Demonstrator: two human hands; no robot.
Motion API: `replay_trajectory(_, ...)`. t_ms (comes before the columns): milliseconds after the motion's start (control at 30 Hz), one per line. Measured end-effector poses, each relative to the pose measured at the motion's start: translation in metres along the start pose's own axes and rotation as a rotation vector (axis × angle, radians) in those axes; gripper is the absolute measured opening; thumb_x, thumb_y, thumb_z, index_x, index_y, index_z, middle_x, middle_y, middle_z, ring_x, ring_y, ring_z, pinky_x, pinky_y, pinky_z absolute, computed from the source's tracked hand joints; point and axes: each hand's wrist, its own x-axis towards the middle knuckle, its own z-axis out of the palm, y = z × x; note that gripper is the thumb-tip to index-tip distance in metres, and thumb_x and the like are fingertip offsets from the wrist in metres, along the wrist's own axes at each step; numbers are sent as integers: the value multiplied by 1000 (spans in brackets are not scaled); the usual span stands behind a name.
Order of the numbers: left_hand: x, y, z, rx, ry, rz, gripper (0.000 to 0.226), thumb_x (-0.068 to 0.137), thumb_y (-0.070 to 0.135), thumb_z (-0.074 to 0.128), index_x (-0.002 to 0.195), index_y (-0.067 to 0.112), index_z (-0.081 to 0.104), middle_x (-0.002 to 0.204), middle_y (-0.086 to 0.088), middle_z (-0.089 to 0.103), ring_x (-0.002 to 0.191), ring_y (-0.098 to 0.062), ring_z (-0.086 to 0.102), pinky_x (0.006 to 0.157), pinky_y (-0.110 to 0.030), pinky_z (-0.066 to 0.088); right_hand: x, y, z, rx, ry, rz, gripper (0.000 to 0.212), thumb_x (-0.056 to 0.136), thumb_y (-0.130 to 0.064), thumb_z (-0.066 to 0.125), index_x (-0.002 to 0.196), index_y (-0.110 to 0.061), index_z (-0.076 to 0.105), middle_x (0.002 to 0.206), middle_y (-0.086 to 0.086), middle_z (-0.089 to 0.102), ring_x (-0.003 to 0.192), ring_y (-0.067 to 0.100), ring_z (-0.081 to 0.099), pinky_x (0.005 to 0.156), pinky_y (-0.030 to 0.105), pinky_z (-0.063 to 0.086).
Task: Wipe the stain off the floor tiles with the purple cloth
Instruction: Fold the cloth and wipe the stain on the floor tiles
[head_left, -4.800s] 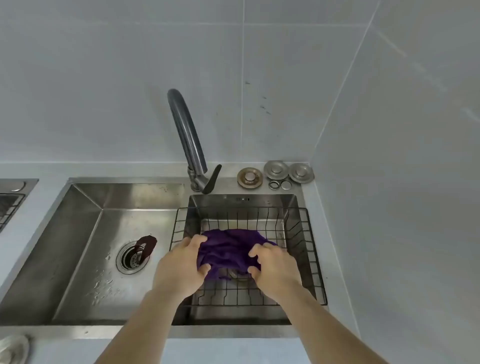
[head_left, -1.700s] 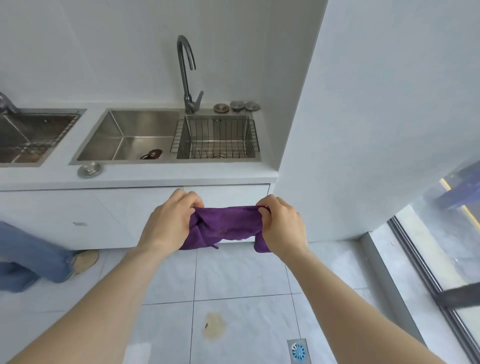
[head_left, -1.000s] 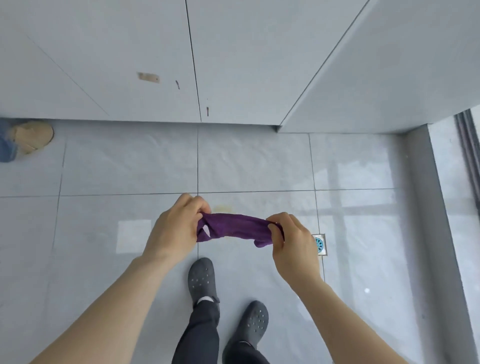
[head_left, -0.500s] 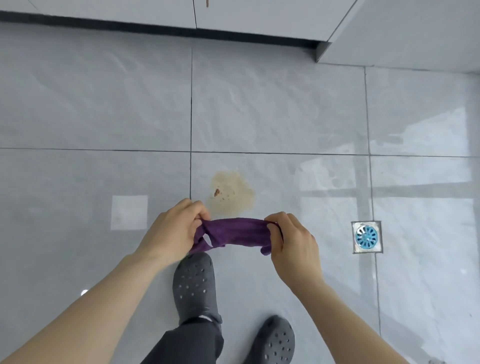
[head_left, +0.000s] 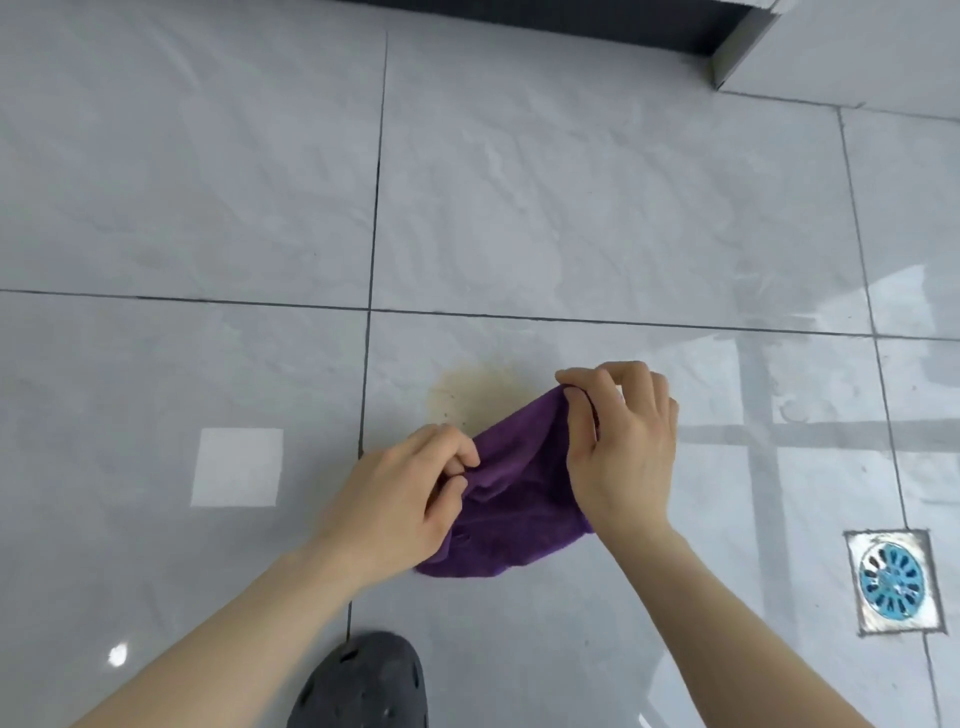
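Purple cloth (head_left: 511, 499) held in both hands over the floor tiles (head_left: 597, 208).
The left hand (head_left: 400, 499) is pinched shut on the cloth's left edge, the right hand (head_left: 621, 441) on its far right edge. The brown stain (head_left: 467, 395) is partly covered at its near right. A drain (head_left: 891, 581) is noted well right.

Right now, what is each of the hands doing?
Left hand: closed, pinching the crumpled purple cloth.
Right hand: closed, pinching the same cloth's far edge.
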Motion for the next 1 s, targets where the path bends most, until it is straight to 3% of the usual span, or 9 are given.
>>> replay_trajectory(67, -1, -2, -1, 38, 66, 36, 15, 92, 35, 56, 107, 39, 52, 92, 22, 59, 73, 0, 57, 66, -24, 51, 6, -4, 6, -8, 43, 2, 19, 97, -15, 64, 114, -22, 70, 112, 5, 60, 104, 28, 53, 90, 43, 42)
replay_trajectory(133, 5, -15, -9, 127, 197, 49, 18, 94, 42, 52, 110, 34, 53, 100, 19, 60, 87, -4, 59, 79, -30, 50, 5, -11, 12, -4, 66, 59, 31, 95, -24, 66, 126, -22, 62, 125, 6, 56, 116, 29, 51, 98, 46, 41)
replay_trajectory(267, 27, -56, -34, 382, 422, -60, 49, 98, 45, 41, 140, 22, 47, 144, 0, 51, 134, -25, 46, 113, -39, 28, -38, -30, 30, -12, -85, 99, 69, 93, -56, 57, 148, -18, 40, 153, 5, 41, 147, 26, 32, 119, 46, 27)
replay_trajectory(333, 34, -71, -36, 485, 402, -138, 60, 100, 46, 35, 154, 20, 32, 162, -4, 33, 151, -27, 27, 124, -47, 15, -64, -37, 44, -59, -224, 82, 91, 91, -72, 48, 157, -14, 25, 166, 11, 25, 156, 27, 13, 125, 51, 16)
replay_trajectory(400, 39, -81, -30, 527, 346, -217, 66, 100, 49, 28, 159, 20, 20, 169, -7, 19, 156, -28, 14, 126, -52, 8, -75, -36, 57, -139, -301, 81, 100, 89, -80, 41, 160, -15, 14, 170, 14, 10, 157, 31, 2, 124, 59, 11)
replay_trajectory(533, 43, -94, -17, 573, 313, -291, 70, 100, 53, 22, 160, 18, 15, 169, -7, 16, 157, -28, 10, 125, -54, 10, -51, -25, 74, -267, -336, 32, 100, 87, -83, 35, 161, -19, 12, 171, 13, 7, 157, 34, 1, 122, 65, 10)
replay_trajectory(767, 44, -97, -15, 601, 326, -289, 70, 100, 54, 15, 161, 20, 11, 170, -4, 13, 157, -24, 5, 126, -53, 10, -23, -14, 83, -301, -319, -79, 77, 98, -66, 29, 161, -24, 13, 171, 5, 6, 158, 28, 3, 124, 61, 10)
replay_trajectory(1000, 44, -96, -15, 602, 328, -285, 71, 99, 54, 19, 161, 20, 12, 170, -5, 14, 157, -26, 5, 126, -53, 8, -1, -10, 86, -282, -324, -157, 69, 102, -55, 30, 161, -24, 13, 171, 4, 9, 158, 27, 3, 126, 56, 9)
